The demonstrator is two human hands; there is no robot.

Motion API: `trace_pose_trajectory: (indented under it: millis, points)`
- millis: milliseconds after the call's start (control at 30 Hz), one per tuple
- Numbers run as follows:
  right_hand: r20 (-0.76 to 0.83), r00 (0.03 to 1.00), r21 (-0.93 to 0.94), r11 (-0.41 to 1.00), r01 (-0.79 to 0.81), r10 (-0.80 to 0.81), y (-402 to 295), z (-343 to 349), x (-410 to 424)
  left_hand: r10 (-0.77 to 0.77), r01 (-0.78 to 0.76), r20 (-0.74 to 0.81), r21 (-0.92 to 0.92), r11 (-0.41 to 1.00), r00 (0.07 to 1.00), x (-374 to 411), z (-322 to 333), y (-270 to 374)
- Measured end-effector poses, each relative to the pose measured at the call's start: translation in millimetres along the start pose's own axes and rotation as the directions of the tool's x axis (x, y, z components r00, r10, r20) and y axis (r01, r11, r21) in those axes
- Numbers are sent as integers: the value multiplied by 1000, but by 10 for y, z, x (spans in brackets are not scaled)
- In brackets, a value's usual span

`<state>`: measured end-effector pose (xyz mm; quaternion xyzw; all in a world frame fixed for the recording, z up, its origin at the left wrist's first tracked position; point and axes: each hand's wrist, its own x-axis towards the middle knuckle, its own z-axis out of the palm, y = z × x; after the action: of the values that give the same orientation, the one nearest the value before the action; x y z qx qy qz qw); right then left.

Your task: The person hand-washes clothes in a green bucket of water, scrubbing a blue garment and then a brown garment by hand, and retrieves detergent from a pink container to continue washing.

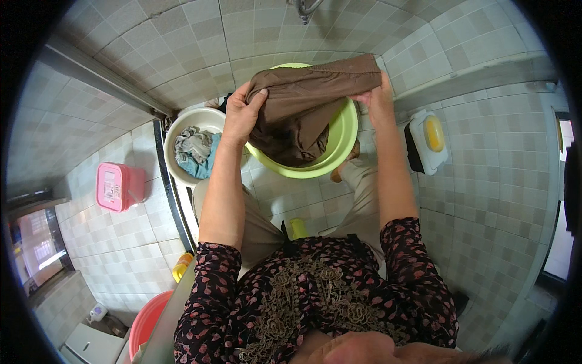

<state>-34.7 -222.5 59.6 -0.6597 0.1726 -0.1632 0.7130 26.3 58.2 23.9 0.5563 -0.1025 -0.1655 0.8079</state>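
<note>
A brown cloth garment [291, 109] is stretched between my two hands, its lower part bunched inside a lime-green plastic basin [348, 136]. My left hand [243, 111] grips its left end, thumb on top of the fabric. At the raised right end, my right hand [379, 100] holds the garment's edge, with some of the fingers hidden behind the cloth. Left of the green basin stands a cream basin [172, 154] holding a grey cloth [195, 144] and a light-blue cloth [200, 166].
A pink lidded bucket [119, 187] stands on the tiled floor at left, with a yellow bottle [183, 267] and a red basin [145, 318] lower down. A white container with a yellow top [427, 136] is at right. A metal tap fitting [304, 11] projects from the tiled wall.
</note>
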Motion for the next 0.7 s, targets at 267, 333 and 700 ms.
trace_pose_trajectory:
  millis: [267, 333, 700]
  points:
    - [62, 958, -270, 919, 286, -280, -342, -83, 3, 145, -108, -124, 266, 958, 982, 101, -95, -216]
    - [62, 944, -300, 896, 327, -323, -342, -115, 3, 165, -117, -144, 291, 950, 976, 92, -57, -183]
    - [75, 887, -414, 794, 444, -456, -521, 33, -119, 83, -46, -221, 167, 985, 972, 99, -138, -226]
